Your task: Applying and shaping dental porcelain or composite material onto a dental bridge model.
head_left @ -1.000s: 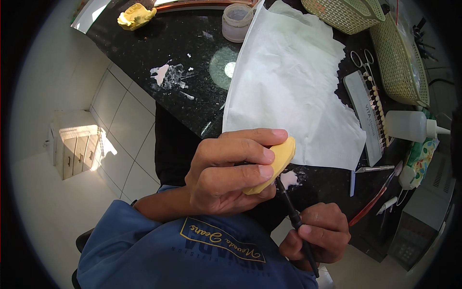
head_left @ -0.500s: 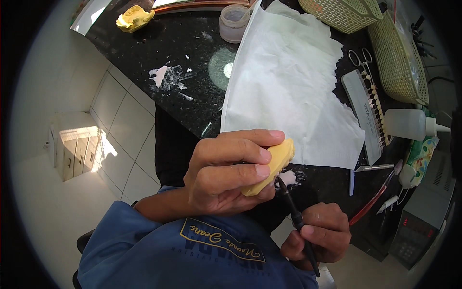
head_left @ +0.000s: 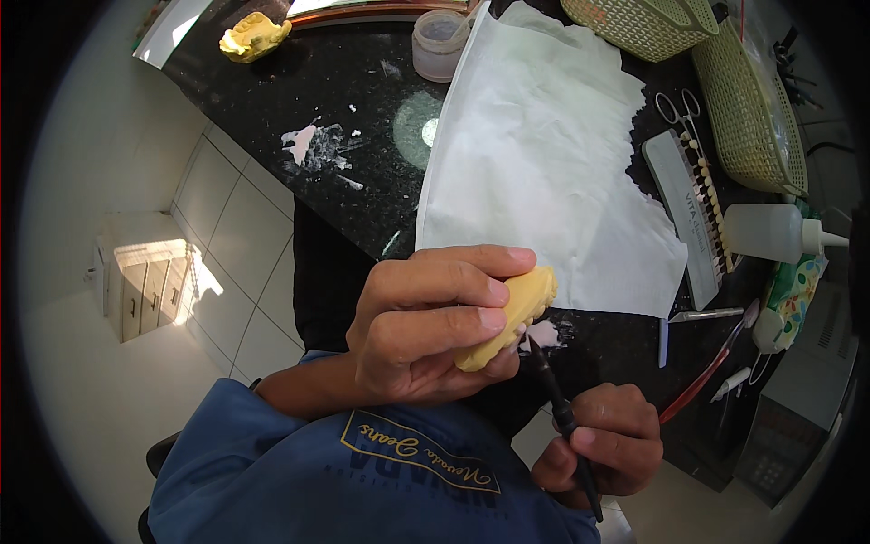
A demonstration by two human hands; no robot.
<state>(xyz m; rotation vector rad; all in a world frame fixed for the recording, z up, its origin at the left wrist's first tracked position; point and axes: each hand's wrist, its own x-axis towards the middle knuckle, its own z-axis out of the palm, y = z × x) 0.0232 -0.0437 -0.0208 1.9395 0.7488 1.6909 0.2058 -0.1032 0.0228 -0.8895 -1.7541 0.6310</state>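
Note:
My left hand (head_left: 426, 317) is closed around a yellow plaster dental cast (head_left: 509, 328), fingers over its back and thumb beneath. A row of tooth shapes shows along the cast's right edge. In my right hand (head_left: 609, 440) a slim dark brush (head_left: 560, 412) is pinched, its tapered handle end pointing down toward me. The brush's pointed tip is just right of the cast's tooth edge, in front of a pale pink smear of material (head_left: 544, 335) on the black worktop. Whether the tip touches the cast I cannot tell.
White cloth (head_left: 535, 163) covers the middle of the black worktop (head_left: 353, 218). Back left are another yellow cast (head_left: 254, 36) and a small jar (head_left: 441, 45). To the right lie scissors (head_left: 680, 113), a tooth shade guide (head_left: 684, 218), a squeeze bottle (head_left: 770, 231) and woven baskets (head_left: 752, 118).
The brush tip has shifted slightly right, away from the cast's tooth edge. The cast has turned a little in my left hand, showing more of its tooth row.

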